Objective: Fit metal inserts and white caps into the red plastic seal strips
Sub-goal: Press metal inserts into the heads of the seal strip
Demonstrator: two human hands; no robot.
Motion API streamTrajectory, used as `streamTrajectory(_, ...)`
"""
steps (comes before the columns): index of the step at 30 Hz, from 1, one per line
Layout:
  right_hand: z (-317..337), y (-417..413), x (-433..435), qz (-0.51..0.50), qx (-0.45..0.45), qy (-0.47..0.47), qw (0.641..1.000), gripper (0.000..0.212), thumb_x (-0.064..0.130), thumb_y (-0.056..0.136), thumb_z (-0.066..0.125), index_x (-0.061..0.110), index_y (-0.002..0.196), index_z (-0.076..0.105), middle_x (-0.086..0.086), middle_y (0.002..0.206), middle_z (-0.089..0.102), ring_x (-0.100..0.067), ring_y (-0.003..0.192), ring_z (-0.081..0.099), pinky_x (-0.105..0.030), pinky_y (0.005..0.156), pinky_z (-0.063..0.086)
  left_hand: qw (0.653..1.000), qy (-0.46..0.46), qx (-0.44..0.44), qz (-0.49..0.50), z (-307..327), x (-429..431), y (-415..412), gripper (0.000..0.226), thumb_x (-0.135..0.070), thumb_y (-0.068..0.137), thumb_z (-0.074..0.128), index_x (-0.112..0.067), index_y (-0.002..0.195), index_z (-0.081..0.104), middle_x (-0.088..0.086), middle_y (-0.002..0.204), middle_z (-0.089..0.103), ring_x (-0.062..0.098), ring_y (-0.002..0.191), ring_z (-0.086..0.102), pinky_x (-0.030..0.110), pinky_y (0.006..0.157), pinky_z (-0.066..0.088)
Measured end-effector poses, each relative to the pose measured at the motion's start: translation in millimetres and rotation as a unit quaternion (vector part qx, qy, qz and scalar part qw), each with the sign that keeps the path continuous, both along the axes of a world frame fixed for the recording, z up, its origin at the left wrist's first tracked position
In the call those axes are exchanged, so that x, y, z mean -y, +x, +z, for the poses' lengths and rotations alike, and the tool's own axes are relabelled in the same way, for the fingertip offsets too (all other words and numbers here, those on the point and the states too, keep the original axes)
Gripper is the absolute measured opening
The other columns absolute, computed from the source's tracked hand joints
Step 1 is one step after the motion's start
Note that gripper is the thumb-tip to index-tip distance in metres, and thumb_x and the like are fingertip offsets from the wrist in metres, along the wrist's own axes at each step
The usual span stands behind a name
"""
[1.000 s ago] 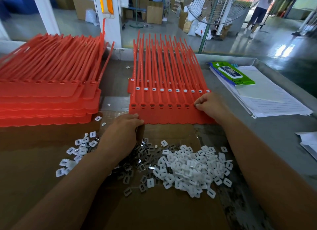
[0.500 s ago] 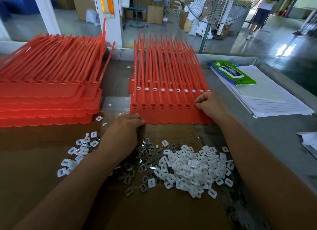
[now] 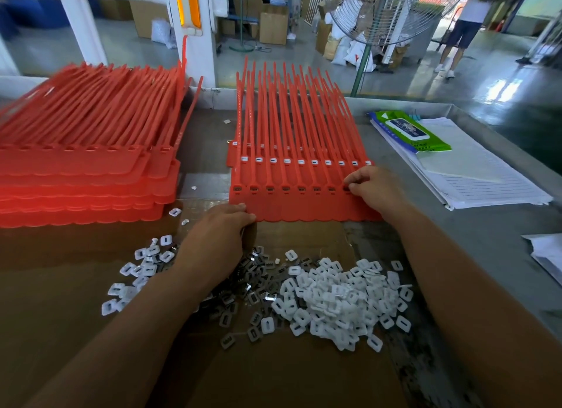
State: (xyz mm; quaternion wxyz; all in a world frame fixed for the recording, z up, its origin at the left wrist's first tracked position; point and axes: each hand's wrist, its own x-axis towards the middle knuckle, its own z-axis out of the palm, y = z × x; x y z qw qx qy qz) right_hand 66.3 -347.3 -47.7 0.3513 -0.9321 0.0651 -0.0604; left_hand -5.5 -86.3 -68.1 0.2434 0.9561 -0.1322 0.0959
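Looking down from the head view, the red seal strip sheet (image 3: 304,208) lies flat. The left hand (image 3: 217,234) grips its near-left corner, thumb on top. The right hand (image 3: 377,191) has its fingertips (image 3: 352,189) pinched together at the 8th socket of the sheet's near row; whether they hold anything, I cannot tell. White caps (image 3: 343,298) and metal inserts (image 3: 255,286) lie heaped just nearer than the sheet.

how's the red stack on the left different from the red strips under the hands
The left stack is several sheets high and untouched; the middle strips lie lower, the left hand holding their near edge, the right hand at the sockets. A row of white caps shows on the middle strips, none on the left stack. Both are red, tails pointing away.
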Motion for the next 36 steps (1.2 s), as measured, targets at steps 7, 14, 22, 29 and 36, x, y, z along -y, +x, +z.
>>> streamTrajectory(7,8,-19,-5,0.025,0.070,0.002,0.997,0.013,0.011,0.085,0.061,0.020,0.092,0.066,0.012,0.086,0.055,-0.001,0.081,0.050,-0.018,0.073,0.039,1.000,0.002,0.003,0.000,1,0,0,0.041,0.002,0.085,0.046,-0.016,0.119,0.058,0.004,0.134,0.048,0.019,0.125,0.041,0.029,0.104,0.028)
streamTrajectory(14,38,-68,-54,0.207,0.021,-0.014,0.978,0.013,0.015,0.085,0.062,0.028,0.084,0.062,0.023,0.080,0.056,0.010,0.077,0.052,-0.002,0.062,0.040,1.000,0.022,0.000,0.001,2,0,0,0.041,-0.002,0.086,0.045,-0.019,0.122,0.055,0.001,0.137,0.045,0.018,0.127,0.039,0.029,0.104,0.027)
streamTrajectory(22,31,-97,-102,0.324,-0.037,-0.061,0.943,0.016,0.017,0.082,0.067,0.018,0.098,0.067,0.015,0.086,0.060,0.000,0.081,0.058,-0.018,0.080,0.049,1.000,0.020,-0.005,-0.006,4,0,-1,0.039,-0.005,0.085,0.048,-0.016,0.122,0.056,0.003,0.137,0.046,0.017,0.126,0.038,0.028,0.102,0.028)
streamTrajectory(29,20,-99,-113,0.327,-0.005,-0.095,0.940,0.022,0.017,0.081,0.067,0.016,0.103,0.067,0.007,0.094,0.053,-0.004,0.083,0.049,-0.016,0.073,0.034,1.000,0.017,-0.008,-0.011,2,-1,2,0.038,-0.005,0.085,0.048,-0.014,0.120,0.058,0.007,0.135,0.047,0.018,0.127,0.039,0.027,0.103,0.027)
streamTrajectory(36,17,-99,-113,0.316,-0.011,-0.080,0.945,0.011,0.017,0.080,0.068,0.014,0.090,0.067,0.006,0.093,0.055,-0.007,0.085,0.051,-0.018,0.076,0.037,1.000,0.014,-0.009,-0.010,1,-1,2,0.038,-0.005,0.085,0.047,-0.015,0.120,0.057,0.006,0.136,0.047,0.018,0.127,0.039,0.028,0.104,0.027)
